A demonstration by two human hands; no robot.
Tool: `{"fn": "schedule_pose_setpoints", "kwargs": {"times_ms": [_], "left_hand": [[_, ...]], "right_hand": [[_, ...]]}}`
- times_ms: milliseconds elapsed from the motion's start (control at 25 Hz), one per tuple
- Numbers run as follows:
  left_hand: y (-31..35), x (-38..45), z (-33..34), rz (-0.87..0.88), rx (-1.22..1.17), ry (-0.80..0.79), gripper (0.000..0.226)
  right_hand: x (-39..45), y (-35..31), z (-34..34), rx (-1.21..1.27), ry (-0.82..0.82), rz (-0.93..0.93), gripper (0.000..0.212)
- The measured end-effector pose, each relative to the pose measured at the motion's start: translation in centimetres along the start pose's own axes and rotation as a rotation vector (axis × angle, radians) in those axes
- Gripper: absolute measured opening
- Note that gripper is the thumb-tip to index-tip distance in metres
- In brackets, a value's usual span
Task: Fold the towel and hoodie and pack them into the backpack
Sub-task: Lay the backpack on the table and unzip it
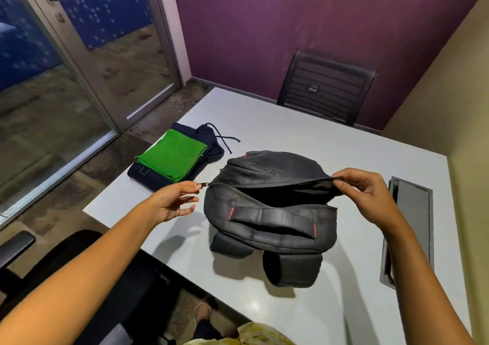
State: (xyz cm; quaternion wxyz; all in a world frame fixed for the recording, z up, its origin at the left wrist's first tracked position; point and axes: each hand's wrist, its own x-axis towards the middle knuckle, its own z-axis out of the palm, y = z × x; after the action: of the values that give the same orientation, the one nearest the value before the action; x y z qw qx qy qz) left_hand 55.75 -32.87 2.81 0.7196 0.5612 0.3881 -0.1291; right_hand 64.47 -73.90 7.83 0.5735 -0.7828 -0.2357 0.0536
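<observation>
While black backpack lay on white table, left hand pinched zipper pull at bag's left end between thumb and forefinger, other fingers loosely spread. Right hand gripped upper lip of opening, fingers curled over zipper edge, lifting it; compartment gaped between hands. Shoulder straps lay at near side of bag. Folded green towel sat atop folded dark hoodie, stack near table's left edge, apart from bag, drawstrings trailing toward it. Black mesh chair stood at far side.
</observation>
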Motion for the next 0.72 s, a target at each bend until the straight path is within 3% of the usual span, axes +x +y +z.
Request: {"fn": "schedule_pose_setpoints", "kwargs": {"times_ms": [560,640,720], "left_hand": [[-4.5,8.1,1.9,0.114,0.174,0.213,0.021],[-3.7,8.5,2.1,0.144,0.277,0.23,0.018],[-2.0,8.0,3.1,0.307,0.474,0.269,0.015]], "right_hand": [[-0.4,0.2,1.5,0.169,0.01,0.122,0.019],[-0.1,0.2,2.4,0.157,0.007,0.14,0.012],[0.4,0.3,3.3,0.114,0.026,0.151,0.009]]}}
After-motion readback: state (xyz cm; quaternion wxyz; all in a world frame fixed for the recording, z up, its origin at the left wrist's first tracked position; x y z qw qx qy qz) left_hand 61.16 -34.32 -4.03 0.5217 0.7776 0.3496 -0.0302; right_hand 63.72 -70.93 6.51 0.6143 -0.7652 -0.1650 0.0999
